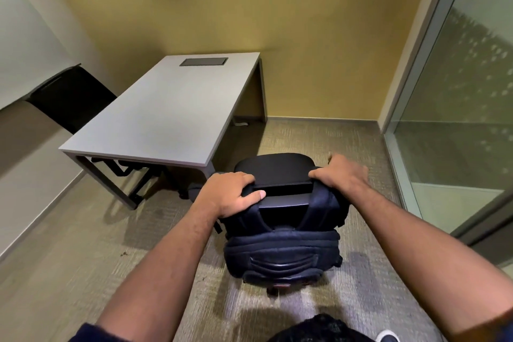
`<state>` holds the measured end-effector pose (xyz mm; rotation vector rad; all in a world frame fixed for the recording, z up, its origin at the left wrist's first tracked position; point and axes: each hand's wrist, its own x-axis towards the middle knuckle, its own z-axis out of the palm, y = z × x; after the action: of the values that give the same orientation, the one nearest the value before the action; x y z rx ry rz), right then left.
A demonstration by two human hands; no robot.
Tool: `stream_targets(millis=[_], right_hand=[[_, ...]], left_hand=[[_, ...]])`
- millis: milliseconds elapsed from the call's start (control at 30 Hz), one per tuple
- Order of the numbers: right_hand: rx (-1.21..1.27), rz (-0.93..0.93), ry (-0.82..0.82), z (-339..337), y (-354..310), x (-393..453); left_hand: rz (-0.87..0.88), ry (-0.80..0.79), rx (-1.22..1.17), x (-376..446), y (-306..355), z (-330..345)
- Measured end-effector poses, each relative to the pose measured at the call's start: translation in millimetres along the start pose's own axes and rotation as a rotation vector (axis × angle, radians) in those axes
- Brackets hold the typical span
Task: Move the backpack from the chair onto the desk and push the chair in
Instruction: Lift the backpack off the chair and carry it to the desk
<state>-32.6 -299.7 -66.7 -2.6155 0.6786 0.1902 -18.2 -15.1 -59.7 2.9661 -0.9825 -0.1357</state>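
A black backpack [280, 247] rests on a black chair [273, 168] standing on the carpet, just off the near right corner of the grey desk [166, 108]. The chair's backrest rises behind the backpack, on the desk side; its seat is hidden under the bag. My left hand [230, 193] grips the backpack's upper left corner, thumb laid along the top edge. At the upper right corner, my right hand [340, 175] closes over the bag where it meets the backrest. The desk top is bare apart from a dark inset panel [203, 61] at its far end.
A second black chair [70, 97] stands at the desk's far left side, against the white wall. Yellow wall lies behind the desk. A glass partition [455, 108] runs along the right. Open carpet [83, 244] lies to my left.
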Motion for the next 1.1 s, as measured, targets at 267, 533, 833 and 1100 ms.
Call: stream_targets(millis=[267, 533, 833, 1100], right_hand=[[0.355, 0.045, 0.089, -9, 14, -2], [0.438, 0.068, 0.179, -24, 28, -5], [0.517, 0.156, 0.225, -35, 54, 1], [0.577, 0.208, 0.212, -35, 70, 8]], left_hand=[[0.227, -0.021, 0.238, -13, -19, -8], [0.475, -0.102, 0.522, 0, -35, -38], [0.475, -0.07, 0.4, 6, -29, -39], [0.384, -0.095, 0.454, 2, -31, -55]])
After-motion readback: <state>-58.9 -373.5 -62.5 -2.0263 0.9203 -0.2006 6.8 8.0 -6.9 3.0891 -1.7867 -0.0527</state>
